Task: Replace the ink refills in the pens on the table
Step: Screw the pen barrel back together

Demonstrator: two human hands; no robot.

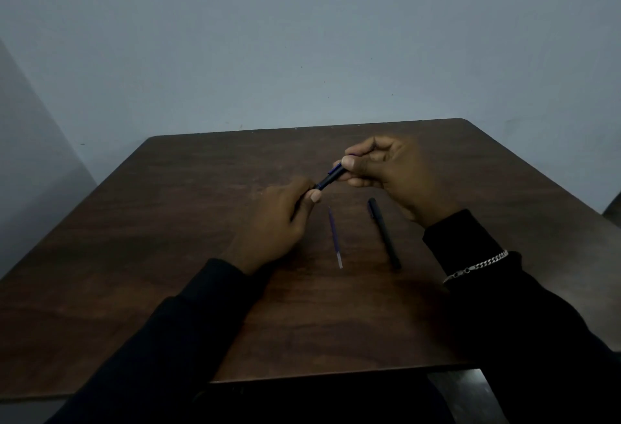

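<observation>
A dark pen with a blue clip (331,177) is held above the brown wooden table (168,222), slanting from lower left to upper right. My left hand (279,222) pinches its lower end and my right hand (386,171) pinches its upper end. Beneath the hands, a thin purple ink refill (335,237) lies on the table. To its right lies a second black pen (384,232), roughly parallel to the refill. Neither hand touches them.
The table's far edge meets a plain grey wall (302,37). Both forearms wear dark sleeves, and a silver chain bracelet (477,266) sits on the right wrist. The table's near edge runs just before my body.
</observation>
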